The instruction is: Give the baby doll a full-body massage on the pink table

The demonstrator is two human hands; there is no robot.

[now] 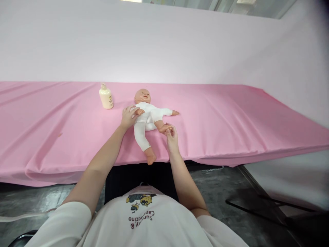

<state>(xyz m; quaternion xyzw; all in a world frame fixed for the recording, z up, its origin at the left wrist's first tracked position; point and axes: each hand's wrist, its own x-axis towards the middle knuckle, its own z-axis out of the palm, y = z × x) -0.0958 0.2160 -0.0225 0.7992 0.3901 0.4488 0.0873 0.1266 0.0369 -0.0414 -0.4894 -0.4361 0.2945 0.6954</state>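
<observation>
Nearest you is your white T-shirt (164, 223), with one cartoon print (140, 200) and two lines of dark red lettering, upside down from here. "Sun", "&", "Cap" and "ccino" can be made out; a fold swallows some letters. Below the table, black metal bars (257, 212) stand out to your right over the dark grey floor (213, 185).

The pink tablecloth (218, 120) drops over the front edge just ahead of your body. One baby doll (147, 109) in a white suit lies on its back on the cloth, ahead of you, head pointing away. One bare foot reaches that front edge, between your forearms; the other leg is bent towards your right side. Your right hand (172, 135) pinches this second foot between thumb and fingers. Your left hand (128, 117) has its fingers bent around the doll's arm, the little hand showing beside them.

The doll's other arm stretches out to your right, where the cloth runs on broadly; there is width to your left too. Beyond your left hand, well apart from it, one cream pump bottle (106, 97) stands upright, its small dark print unreadable. The cloth's far edge meets a pale wall (154, 44).
</observation>
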